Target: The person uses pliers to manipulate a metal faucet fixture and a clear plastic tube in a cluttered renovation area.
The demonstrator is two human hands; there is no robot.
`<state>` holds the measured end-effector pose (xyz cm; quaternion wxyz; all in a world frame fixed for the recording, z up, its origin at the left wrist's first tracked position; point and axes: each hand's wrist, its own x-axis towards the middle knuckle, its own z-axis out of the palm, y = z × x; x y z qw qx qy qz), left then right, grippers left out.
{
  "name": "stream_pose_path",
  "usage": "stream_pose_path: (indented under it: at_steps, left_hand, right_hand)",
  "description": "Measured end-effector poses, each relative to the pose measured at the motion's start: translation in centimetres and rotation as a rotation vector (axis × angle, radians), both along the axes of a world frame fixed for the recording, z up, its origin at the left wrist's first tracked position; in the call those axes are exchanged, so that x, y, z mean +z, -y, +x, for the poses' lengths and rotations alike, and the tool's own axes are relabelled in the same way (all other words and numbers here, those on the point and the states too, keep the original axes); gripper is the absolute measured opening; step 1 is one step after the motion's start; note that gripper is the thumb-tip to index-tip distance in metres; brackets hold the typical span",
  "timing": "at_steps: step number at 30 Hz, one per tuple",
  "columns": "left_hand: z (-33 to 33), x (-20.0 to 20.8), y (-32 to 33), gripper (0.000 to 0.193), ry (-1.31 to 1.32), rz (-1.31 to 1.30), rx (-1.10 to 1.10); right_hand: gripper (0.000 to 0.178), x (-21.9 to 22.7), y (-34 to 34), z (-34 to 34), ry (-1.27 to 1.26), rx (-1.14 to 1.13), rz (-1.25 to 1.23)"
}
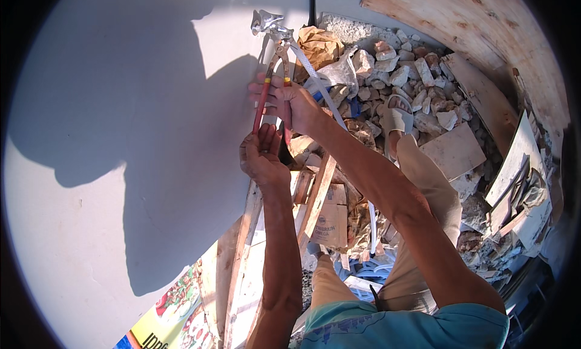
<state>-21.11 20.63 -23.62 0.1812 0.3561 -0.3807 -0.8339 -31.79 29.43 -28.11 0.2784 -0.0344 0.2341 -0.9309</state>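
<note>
Pincers [264,101] with red handles and yellow bands stand upright against the pale wall, handles spread. Their rusty jaws close around the lower part of a shiny metal tap-like fitting [266,22]. My right hand [296,106] is at the right handle, its fingers reaching across behind the left one. Lower down, my left hand [264,158] closes its fingertips on the end of the left handle. A pale flat strip [321,86] slants down from beside the jaws, passing behind my right forearm.
Broken stone rubble [417,71] fills the right side, with crumpled brown paper [319,46] beside the wall [181,198]. Boards [478,22] curve along the far right. A wooden frame [245,246] leans below my hands. My sandalled foot [398,114] rests on the rubble.
</note>
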Motion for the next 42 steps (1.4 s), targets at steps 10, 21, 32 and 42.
stream_pose_path:
  at_steps: [10,21,32,42]
  left_hand:
    - [0.0,2.2,0.0,0.018,0.076,-0.334,-0.144]
    - [-0.3,1.9,0.6,0.023,0.079,-0.465,-0.135]
    - [-1.0,2.7,1.0,0.025,0.093,-0.449,-0.071]
    - [-1.5,3.0,1.2,0.026,0.074,-0.250,-0.009]
  right_hand:
    - [0.029,-0.5,-0.9,-1.2,-0.056,0.067,0.472]
    - [0.041,2.0,-0.8,-0.7,0.053,0.110,0.236]
    - [0.047,2.8,-0.3,-0.7,0.140,0.092,0.151]
    - [0.044,3.0,0.2,-0.6,0.174,0.078,0.198]
